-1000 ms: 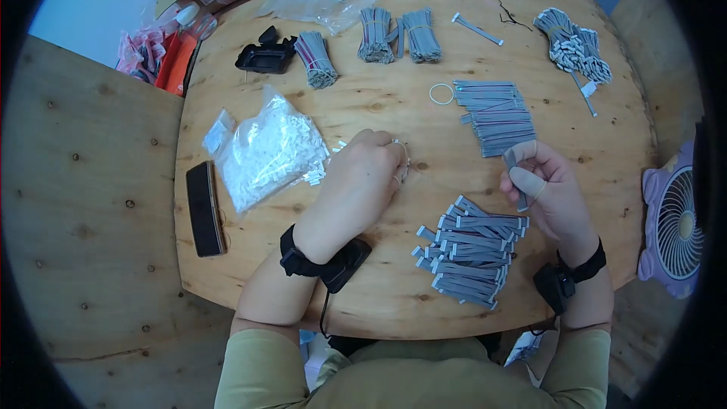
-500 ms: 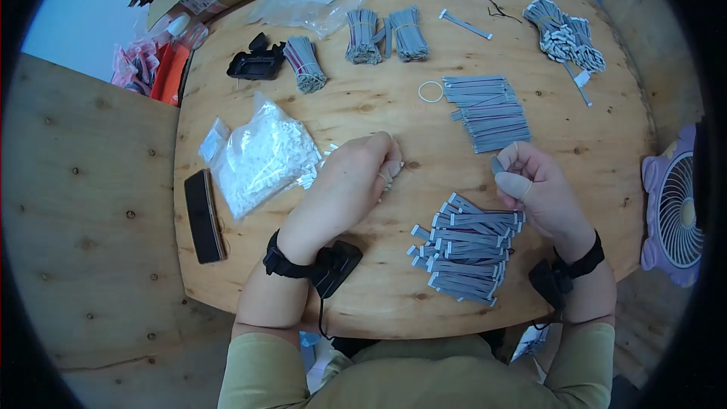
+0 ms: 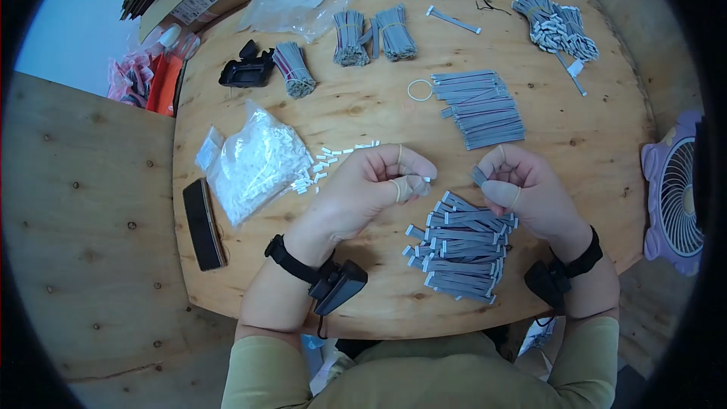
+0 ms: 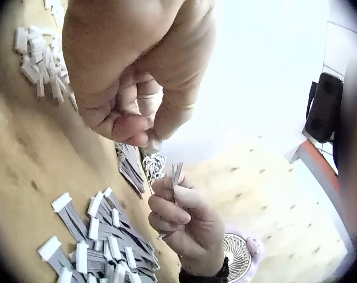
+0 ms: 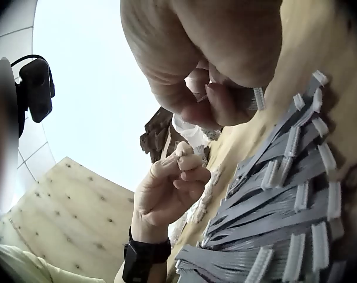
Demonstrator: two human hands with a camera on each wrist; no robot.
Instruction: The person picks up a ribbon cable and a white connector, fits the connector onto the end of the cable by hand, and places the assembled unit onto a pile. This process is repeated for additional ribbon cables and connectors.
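Between thumb and fingertip, my left hand (image 3: 371, 188) pinches a small white connector (image 3: 427, 179). Facing it a short gap away, my right hand (image 3: 534, 188) holds a short grey ribbon cable (image 3: 478, 176). Bare wire ends (image 4: 176, 171) of that cable point up in the left wrist view, and a white connector end (image 5: 259, 98) sticks out by the palm in the right wrist view. Below both hands lies a pile of grey cables with white connectors (image 3: 466, 254). Several loose white connectors (image 3: 324, 160) lie left of my left hand.
A clear bag of white connectors (image 3: 261, 163) and a phone (image 3: 204, 224) lie at left. Beyond my right hand are a row of grey cables (image 3: 481, 110) and a rubber band (image 3: 419, 90). Tied cable bundles (image 3: 350, 38) stand farther back. A purple fan (image 3: 674, 193) is at right.
My left hand has come away from the loose connectors, turned, and moved right toward the right hand, a white connector now showing at its fingertips. The right hand still holds the cable, slightly turned.
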